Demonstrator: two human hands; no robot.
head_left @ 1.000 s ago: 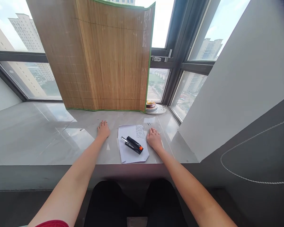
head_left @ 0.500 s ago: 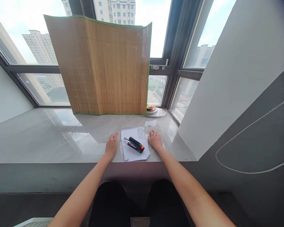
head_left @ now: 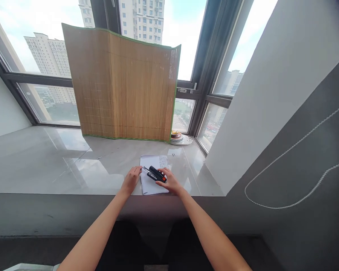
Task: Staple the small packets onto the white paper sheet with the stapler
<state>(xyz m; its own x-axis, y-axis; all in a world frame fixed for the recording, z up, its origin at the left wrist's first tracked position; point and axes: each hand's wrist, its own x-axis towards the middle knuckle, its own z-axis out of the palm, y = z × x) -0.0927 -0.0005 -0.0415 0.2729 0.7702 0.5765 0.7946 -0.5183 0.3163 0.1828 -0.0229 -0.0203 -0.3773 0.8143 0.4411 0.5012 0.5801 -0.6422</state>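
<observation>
A right hand [head_left: 171,181] closes around the orange-marked end of a black stapler [head_left: 157,174], fingers on the far side and thumb on the near side, above a sheet of white paper [head_left: 151,186] on a pale, glossy window ledge [head_left: 31,162]. The stapler's long axis runs aslant, from the near right, where its orange part [head_left: 164,178] sits, to the far left, where a slim silver rail [head_left: 145,169] points at the left hand [head_left: 130,180]. That hand's fingers lie close together with their tips at the rail's end; whether they pinch it cannot be told. The stapler's two long black parts lie side by side, parted at the rail end. A block of print [head_left: 163,162] fills the paper's far right corner, and small metallic pieces [head_left: 173,154] lie just beyond. Behind stand a bamboo mat [head_left: 124,90] and stacked plates [head_left: 177,137] by the window.
</observation>
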